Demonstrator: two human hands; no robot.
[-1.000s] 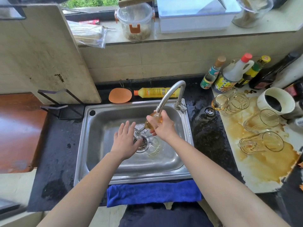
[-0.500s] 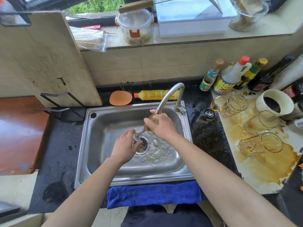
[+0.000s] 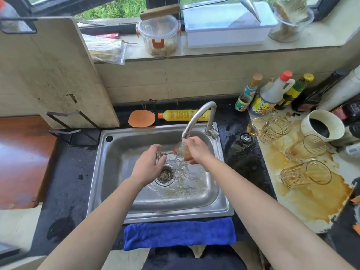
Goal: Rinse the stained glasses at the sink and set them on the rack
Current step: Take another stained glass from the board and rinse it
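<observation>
A stemmed glass (image 3: 180,148) lies tilted under the running faucet (image 3: 196,117) over the steel sink (image 3: 124,207). My right hand (image 3: 196,151) grips its bowl, and my left hand (image 3: 149,164) holds the foot and stem. Water splashes off the glass into the basin. Several stained glasses lie on their sides on a white board (image 3: 315,203) at the right, among them a tumbler (image 3: 305,174), another (image 3: 304,148) and a mug-like glass (image 3: 272,129). A black wire rack (image 3: 72,129) stands left of the sink.
A large cutting board (image 3: 48,75) leans against the rack. Sauce bottles (image 3: 270,96) and a white cup (image 3: 321,125) crowd the right rear counter. An orange sponge (image 3: 141,118) and yellow bottle (image 3: 181,115) lie behind the sink. A blue towel (image 3: 179,233) drapes the front edge.
My left hand, spread open over the drain a second ago, has closed on the glass's foot. The glass has tilted more level under the stream, and the camera moved closer.
</observation>
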